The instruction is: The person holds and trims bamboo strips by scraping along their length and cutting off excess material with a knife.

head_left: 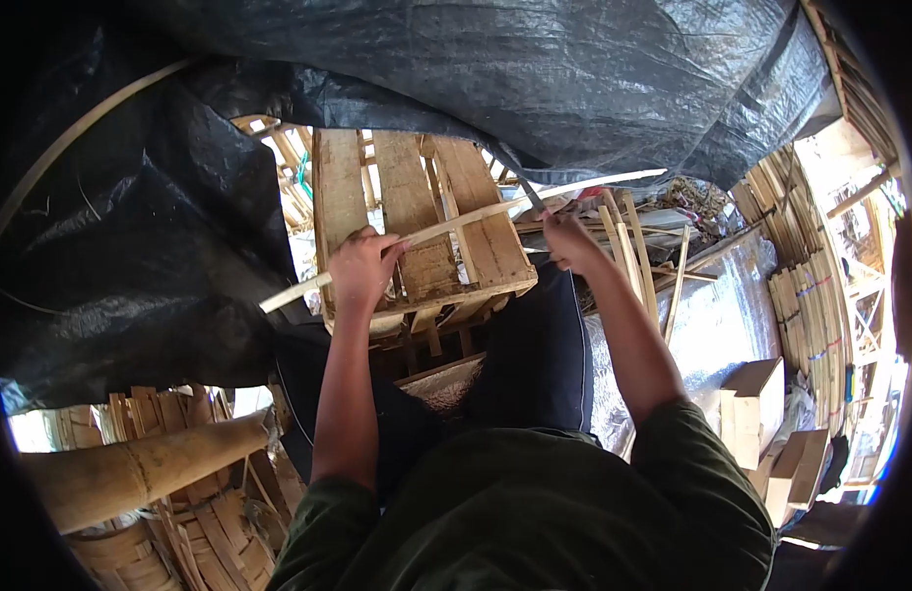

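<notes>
A long, pale bamboo strip (446, 227) runs slantwise over a wooden crate (490, 246) in front of my knees. My left hand (362, 268) is closed around the strip left of its middle, above the crate's slats. In my right hand (570, 243) is a knife (531, 194), its handle mostly hidden by my fingers. The knife's dark blade points up and to the left and meets the strip near the crate's right side. The strip's thin far end reaches past the blade to the right.
Black plastic sheeting (574, 79) hangs across the top and left. Loose bamboo strips (628, 251) lean beside my right knee. Bundled strips (809, 305) and cardboard boxes (751, 414) stand at the right. A thick bamboo pole (151, 468) lies lower left, near woven baskets (131, 547).
</notes>
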{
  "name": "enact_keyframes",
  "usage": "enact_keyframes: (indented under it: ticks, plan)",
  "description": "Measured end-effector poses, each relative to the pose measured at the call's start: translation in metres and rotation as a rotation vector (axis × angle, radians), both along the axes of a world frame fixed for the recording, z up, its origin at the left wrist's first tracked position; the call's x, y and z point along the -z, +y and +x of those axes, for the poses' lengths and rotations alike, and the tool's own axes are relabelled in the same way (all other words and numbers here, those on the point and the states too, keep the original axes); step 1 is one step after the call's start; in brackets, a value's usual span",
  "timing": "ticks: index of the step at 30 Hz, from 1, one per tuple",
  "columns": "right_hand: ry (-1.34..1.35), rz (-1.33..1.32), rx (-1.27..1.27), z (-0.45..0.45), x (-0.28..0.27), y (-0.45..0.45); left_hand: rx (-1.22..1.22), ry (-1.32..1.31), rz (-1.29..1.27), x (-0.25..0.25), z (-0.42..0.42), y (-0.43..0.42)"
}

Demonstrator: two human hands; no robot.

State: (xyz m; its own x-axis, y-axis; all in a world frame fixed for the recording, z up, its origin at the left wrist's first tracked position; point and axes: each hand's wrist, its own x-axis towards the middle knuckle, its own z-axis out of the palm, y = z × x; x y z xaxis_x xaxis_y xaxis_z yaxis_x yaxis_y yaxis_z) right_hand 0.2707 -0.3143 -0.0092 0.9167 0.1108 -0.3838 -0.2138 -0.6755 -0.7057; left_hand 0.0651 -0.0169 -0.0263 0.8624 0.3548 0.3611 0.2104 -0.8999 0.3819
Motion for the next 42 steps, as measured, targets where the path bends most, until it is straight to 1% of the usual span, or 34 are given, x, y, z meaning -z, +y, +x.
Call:
enact_keyframes:
  ticks: [1,2,4,5,6,8,9,10,12,13,14,16,17,18,20,21,22,24,25,26,28,29,31,32,33,34,35,36,38,39,40,41,42]
  plan:
    - [0.141,0.027,-0.003,0.005,0.002,-0.005,-0.004,-0.007,-0.028,0.0,0.0,0.0]
    - [0.14,0.034,0.005,0.008,0.006,-0.011,-0.013,-0.01,-0.058,0.001,-0.001,0.0]
    - [-0.269,0.018,0.322,0.017,0.018,-0.016,0.005,-0.036,-0.044,0.002,0.001,0.003]
    - [-0.298,-0.108,0.113,0.0,0.026,-0.004,0.009,-0.046,-0.06,0.003,0.001,0.003]
    - [-0.294,-0.105,0.121,-0.005,0.022,-0.007,0.016,-0.052,-0.077,0.004,0.0,0.002]
    - [0.09,0.152,-0.032,-0.009,0.008,-0.015,0.027,-0.044,-0.08,0.005,-0.002,0.002]
    - [0.035,0.217,0.124,-0.004,0.008,-0.018,0.027,-0.044,-0.074,0.005,-0.002,0.002]
    - [0.03,0.227,0.121,-0.008,0.011,-0.011,0.023,-0.05,-0.066,0.004,0.0,0.003]
    - [-0.056,0.047,0.063,-0.036,0.017,0.004,0.034,-0.081,-0.06,0.0,0.001,0.003]
    - [0.103,0.169,0.131,-0.032,0.023,0.001,0.029,-0.072,-0.075,-0.001,0.002,0.003]
    - [0.111,0.173,0.135,-0.023,0.026,-0.007,0.022,-0.06,-0.092,-0.001,0.001,0.002]
    - [-0.018,0.367,0.305,0.006,0.033,-0.032,0.033,-0.08,-0.085,0.001,0.004,0.003]
    - [-0.522,-0.076,0.072,0.025,0.084,-0.041,0.033,-0.078,-0.079,0.0,0.003,0.003]
    - [-0.515,-0.07,0.082,0.006,0.055,-0.024,0.04,-0.071,-0.074,0.0,0.003,0.003]
    - [0.068,-0.041,0.015,-0.034,0.004,0.007,0.048,-0.047,-0.082,-0.001,0.002,0.003]
    - [-0.554,-0.231,-0.449,0.012,0.09,-0.044,0.047,-0.057,-0.08,-0.003,0.003,0.003]
    - [-0.55,-0.223,-0.438,0.017,0.097,-0.048,0.043,-0.07,-0.079,-0.005,0.003,0.002]
    - [-0.787,-0.338,-0.084,0.029,0.103,-0.047,0.036,-0.021,-0.07,-0.006,0.003,0.003]
    - [-0.52,-0.169,-0.253,-0.01,0.06,-0.021,0.026,-0.002,-0.067,-0.007,0.002,0.002]
    - [0.215,0.132,0.175,-0.048,-0.003,0.02,0.018,0.015,-0.065,-0.008,0.004,0.001]
    - [0.225,0.063,-0.11,-0.018,0.006,-0.009,0.03,0.004,-0.058,-0.004,0.004,0.002]
    - [0.225,0.066,-0.112,-0.007,0.023,-0.019,0.037,-0.011,-0.062,-0.004,0.005,0.002]
    - [-0.457,-0.09,0.165,0.012,0.064,-0.027,0.033,-0.02,-0.063,-0.004,0.004,0.002]
    - [-0.455,-0.086,0.161,0.003,0.048,-0.016,0.036,-0.026,-0.058,-0.005,0.005,0.002]
    - [-0.248,-0.064,0.058,-0.021,0.012,0.003,0.039,-0.029,-0.055,-0.005,0.006,0.001]
    - [-0.034,-0.043,-0.043,-0.036,-0.006,0.013,0.038,-0.019,-0.054,-0.007,0.004,0.0]
    - [-0.678,-0.061,-0.284,0.0,0.078,-0.017,0.032,-0.003,-0.053,-0.01,0.006,-0.001]
    - [0.118,0.055,0.076,0.0,0.018,-0.016,0.022,0.01,-0.054,-0.012,0.006,-0.001]
    - [-0.561,-0.116,0.094,0.012,0.064,-0.029,0.023,-0.012,-0.048,-0.009,0.007,0.0]
    - [-0.558,-0.115,0.09,-0.002,0.047,-0.018,0.03,-0.03,-0.045,-0.008,0.007,0.0]
    - [-0.272,-0.049,0.038,-0.028,0.004,0.008,0.029,-0.027,-0.045,-0.009,0.008,0.0]
    - [0.016,0.015,-0.012,-0.041,-0.019,0.02,0.028,-0.011,-0.053,-0.01,0.008,0.0]
    - [-0.553,-0.087,-0.226,-0.021,0.004,0.008,0.029,0.008,-0.061,-0.01,0.007,0.0]
